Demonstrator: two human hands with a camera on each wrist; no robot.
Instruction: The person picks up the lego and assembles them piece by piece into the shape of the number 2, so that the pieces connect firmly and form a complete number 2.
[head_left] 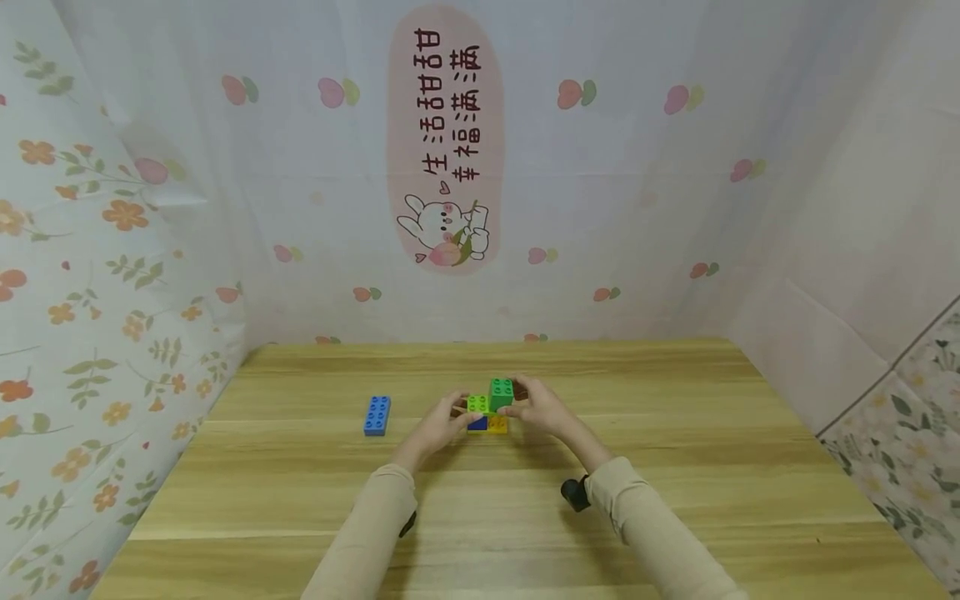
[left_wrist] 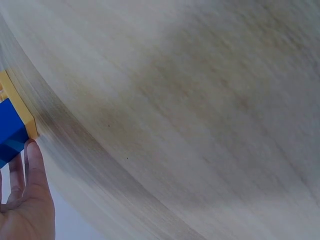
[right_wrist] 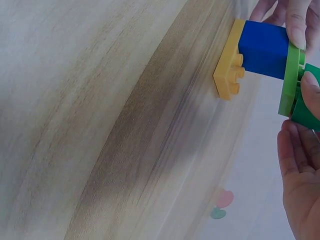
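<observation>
A small stack of toy building bricks stands mid-table. At its bottom is a flat yellow brick (right_wrist: 224,74), carrying a blue brick (right_wrist: 264,49) at its left end. Across the blue one lies a flat light green brick (head_left: 477,403) that juts out to the right. My left hand (head_left: 437,427) holds the stack's left side, thumb at the light green brick's edge. Between thumb and fingers, my right hand (head_left: 546,407) pinches a green brick (head_left: 501,395) at the jutting end of the light green one. The left wrist view catches only the blue and yellow corner beside the left fingers.
A long blue brick (head_left: 377,416) lies on the wooden table (head_left: 300,500) to the left of the stack. Behind the table hangs a printed cloth (head_left: 637,208), with a flowered cloth (head_left: 112,292) along the left side.
</observation>
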